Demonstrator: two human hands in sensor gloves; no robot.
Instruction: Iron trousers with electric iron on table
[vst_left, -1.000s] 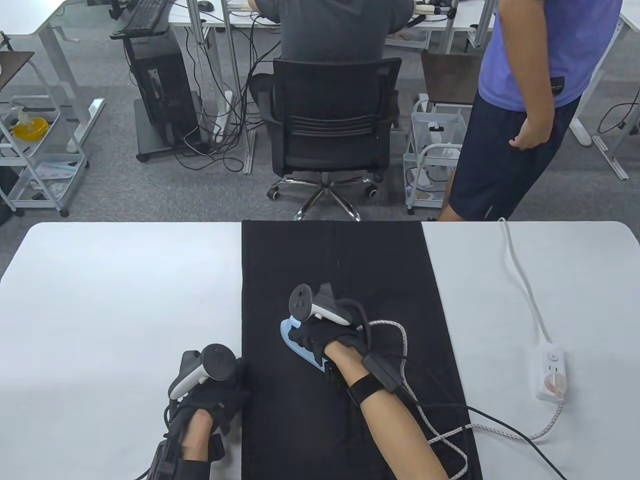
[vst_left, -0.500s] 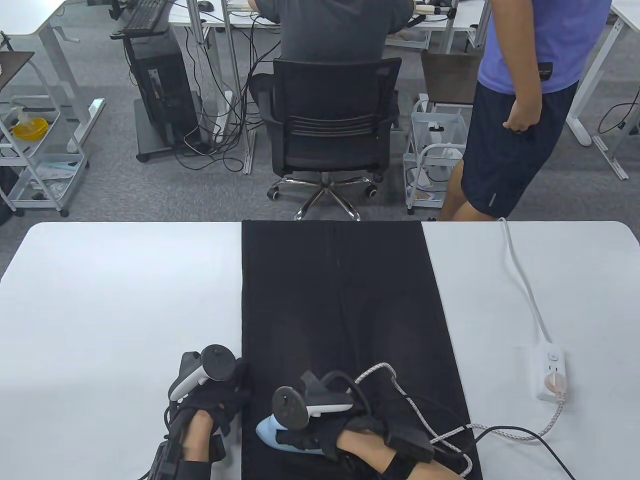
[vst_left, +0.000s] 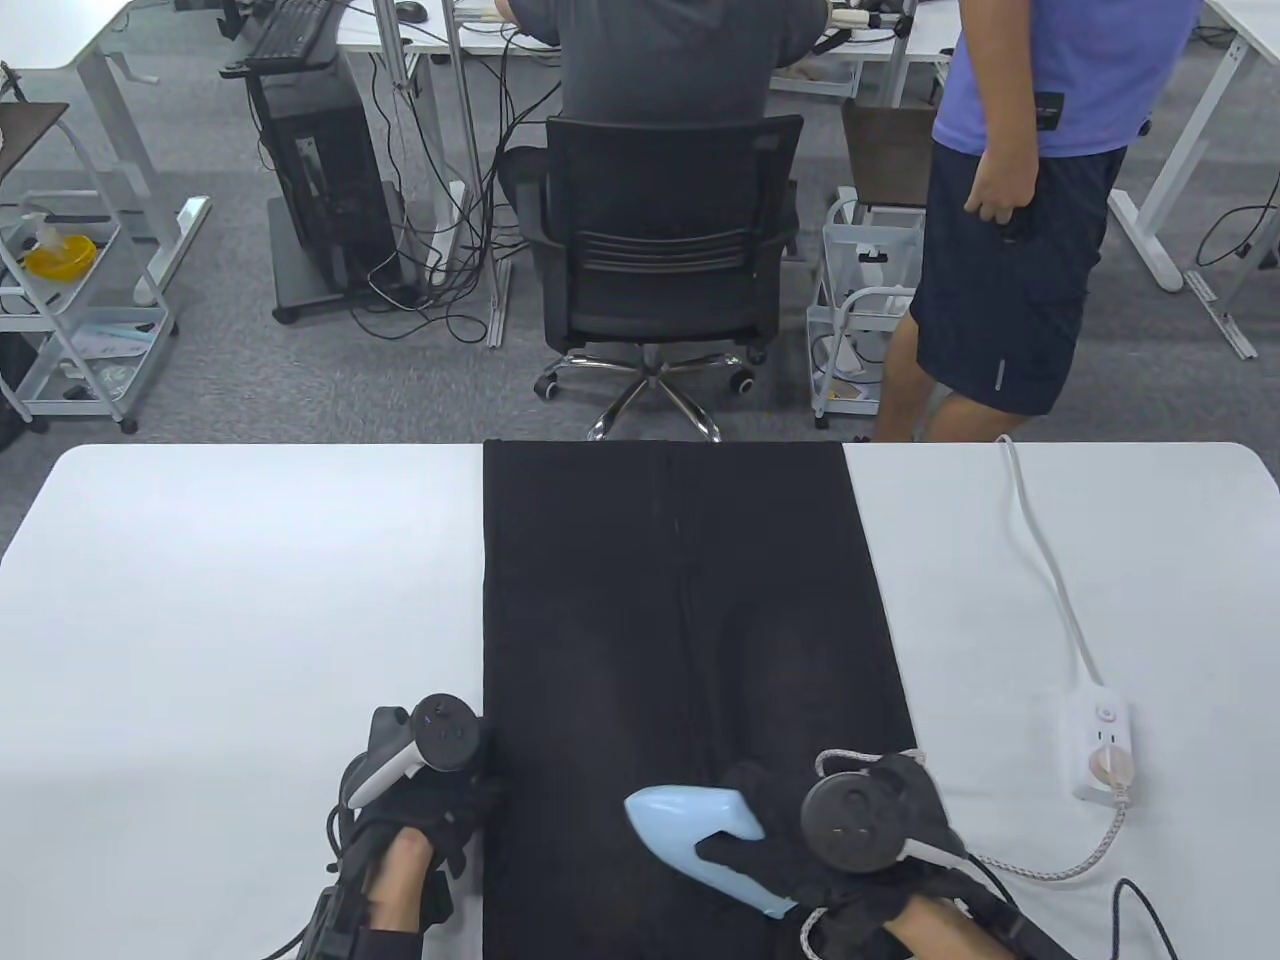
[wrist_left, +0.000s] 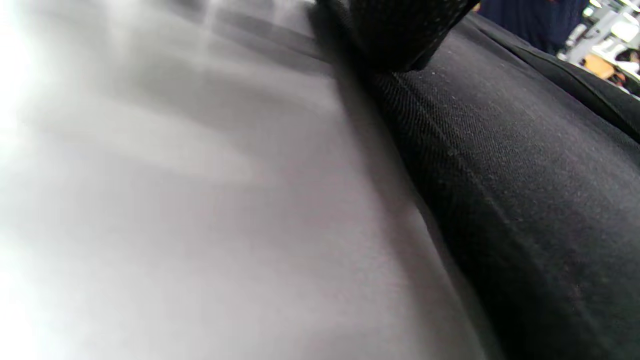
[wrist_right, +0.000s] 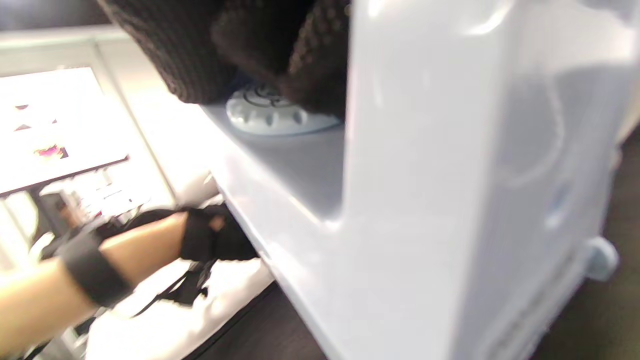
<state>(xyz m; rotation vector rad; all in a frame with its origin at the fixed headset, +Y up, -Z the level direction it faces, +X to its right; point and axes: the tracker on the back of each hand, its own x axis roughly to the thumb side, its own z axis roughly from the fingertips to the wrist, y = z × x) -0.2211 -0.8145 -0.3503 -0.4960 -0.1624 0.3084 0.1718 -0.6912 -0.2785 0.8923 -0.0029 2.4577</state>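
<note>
R hand (vst_left: 800, 860) fingers (vst_left: 725, 853) are wrapping the handle of the pale blue iron (vst_left: 700, 835), gripping it firm; in the R wrist view the fingers (wrist_right: 280, 55) are sitting just above a round dial (wrist_right: 272, 112) on the iron body. Iron is resting on the near end of the black trousers (vst_left: 680, 600), nose pointing up-left, toward the R leg side. L hand (vst_left: 420, 810) fingers are lying fairly flat at the L edge of the trousers near the counter (vst_left: 240, 600), holding nothing; one fingertip (wrist_left: 400, 35) is touching the cloth edge, prob. pinning it.

To do this stroke well: keep the soleplate flat, push along the leg seam w/ steady pace, no parking on one spot. L hand should be keeping the fabric taut but staying clear of the iron's path. Braided cord (vst_left: 1050, 865) is running off R to the power strip (vst_left: 1100, 740); keep slack so it isn't dragging over the cloth.

Hard to see: soleplate contact is hidden under the iron and hand. Tracker is covering most of the R hand. R wrist view is blurred. L wrist view is showing only cloth and counter. Trousers' near hem is cut off by the bottom edge.
</note>
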